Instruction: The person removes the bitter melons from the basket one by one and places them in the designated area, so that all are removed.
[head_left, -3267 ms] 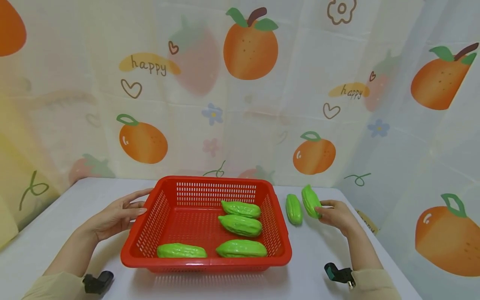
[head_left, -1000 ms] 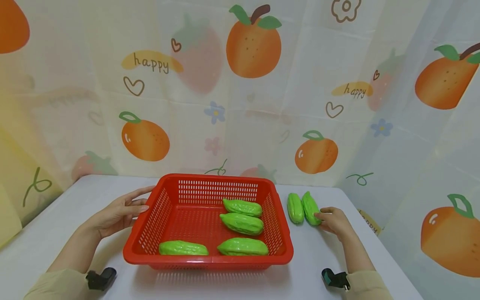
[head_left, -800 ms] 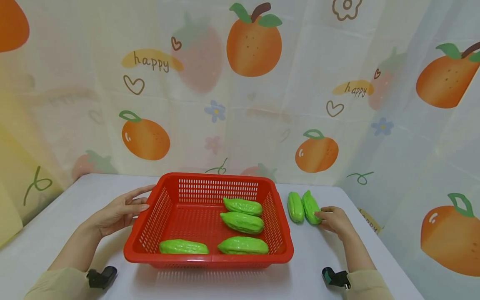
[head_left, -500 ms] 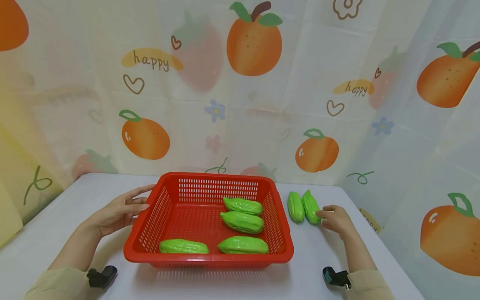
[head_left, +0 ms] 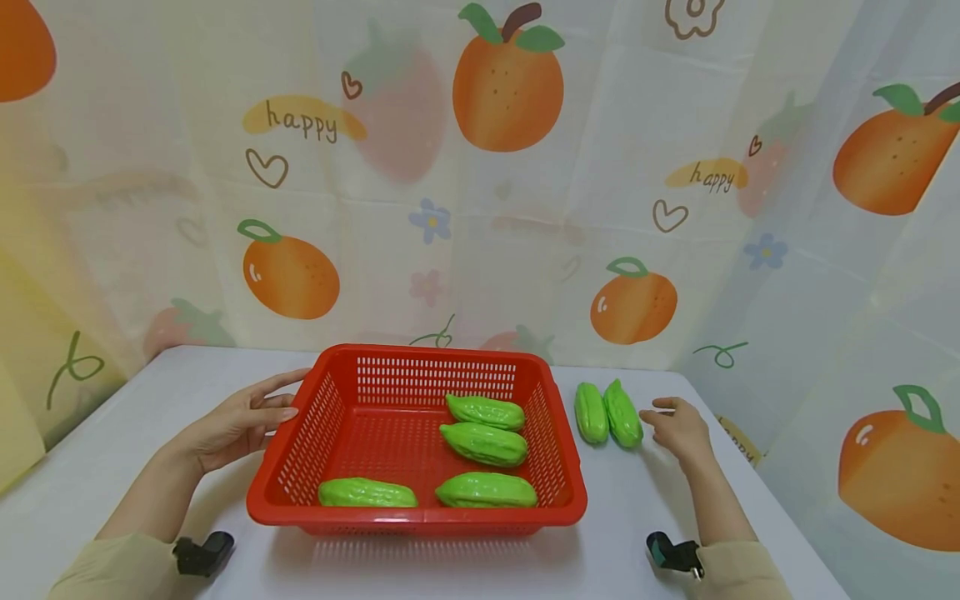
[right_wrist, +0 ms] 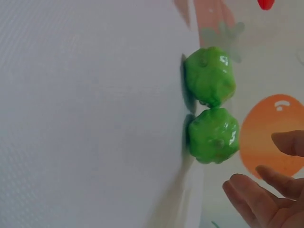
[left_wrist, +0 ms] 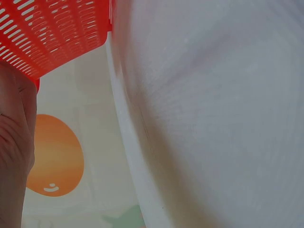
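In the head view my left hand (head_left: 236, 425) touches the left rim of a red plastic basket (head_left: 427, 518), its fingers extended along the outside; some fingertips are hidden. The left wrist view shows the same hand (left_wrist: 14, 128) against the basket's perforated wall (left_wrist: 61, 38). Several green bitter melons, including one at the front left (head_left: 367, 492), lie in the basket. Right of it, two more bitter melons lie side by side on the table: a left one (head_left: 592, 413) and a right one (head_left: 623, 415). My right hand (head_left: 681, 429) hovers just right of them, fingers apart and holding nothing.
A white-covered table (head_left: 615, 517) carries everything. Close behind it hangs a fruit-print curtain (head_left: 495, 250), which also runs along the right side. Black wrist devices (head_left: 204, 554) sit at both cuffs.
My right hand lowered a bitter melon onto the table beside the other one, let go, and drew back slightly to the right. The left hand stays at the basket rim.
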A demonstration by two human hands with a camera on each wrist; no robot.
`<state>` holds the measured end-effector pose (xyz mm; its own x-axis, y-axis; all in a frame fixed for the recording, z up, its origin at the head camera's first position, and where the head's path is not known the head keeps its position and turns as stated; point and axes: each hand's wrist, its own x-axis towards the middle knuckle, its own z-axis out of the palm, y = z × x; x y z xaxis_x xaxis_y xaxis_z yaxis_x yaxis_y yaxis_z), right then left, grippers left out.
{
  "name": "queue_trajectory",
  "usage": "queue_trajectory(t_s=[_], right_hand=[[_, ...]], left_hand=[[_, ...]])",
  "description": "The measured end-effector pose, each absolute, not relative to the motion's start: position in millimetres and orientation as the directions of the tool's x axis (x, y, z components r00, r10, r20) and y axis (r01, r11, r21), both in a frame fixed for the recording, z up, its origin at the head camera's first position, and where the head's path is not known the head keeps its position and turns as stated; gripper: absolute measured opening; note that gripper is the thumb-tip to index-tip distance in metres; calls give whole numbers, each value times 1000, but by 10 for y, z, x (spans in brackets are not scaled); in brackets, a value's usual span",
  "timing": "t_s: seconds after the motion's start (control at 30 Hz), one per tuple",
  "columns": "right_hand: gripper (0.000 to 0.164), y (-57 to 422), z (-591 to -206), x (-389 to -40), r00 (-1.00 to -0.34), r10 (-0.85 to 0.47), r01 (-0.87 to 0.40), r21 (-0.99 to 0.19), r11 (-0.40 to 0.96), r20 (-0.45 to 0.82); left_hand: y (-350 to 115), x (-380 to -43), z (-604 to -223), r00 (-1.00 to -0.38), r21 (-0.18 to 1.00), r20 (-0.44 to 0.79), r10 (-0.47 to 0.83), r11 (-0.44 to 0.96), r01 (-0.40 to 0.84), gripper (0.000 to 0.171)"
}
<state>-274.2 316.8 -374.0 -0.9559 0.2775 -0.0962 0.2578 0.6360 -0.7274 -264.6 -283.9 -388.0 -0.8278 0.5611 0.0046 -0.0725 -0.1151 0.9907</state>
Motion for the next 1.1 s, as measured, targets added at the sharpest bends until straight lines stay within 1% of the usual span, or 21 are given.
queue_trajectory(t_s=[0.2,0.37,0.63,0.83,0.97,1.1], right_hand=[[55,3078,-3643,-2723,-963,270,184,-747,639,-7],[54,2955,-3535,-2690,-974,227,136,-773,620,11],[46,2727,-3414,-2640,-982,172,55,-763,645,75],[44,2573,-3338,-2591,-990,130,31,-783,622,63],[42,2475,-3294,-2555,-992,86,-21,-796,605,91],[40,2380,-3268,-2514,-992,8,-99,-797,596,129]], left_hand=[[-2832,-2639,-3877,-836,992,-3,549,-103,-71,47],[-2828,-2626,-3867,-837,992,-6,547,-101,-73,47],[-2827,-2628,-3872,-835,991,-5,550,-110,-78,48],[-2839,-2638,-3895,-834,991,-2,552,-110,-75,47],[-2837,-2636,-3899,-836,991,1,549,-114,-74,48],[-2828,-2629,-3893,-843,991,0,539,-110,-70,48]])
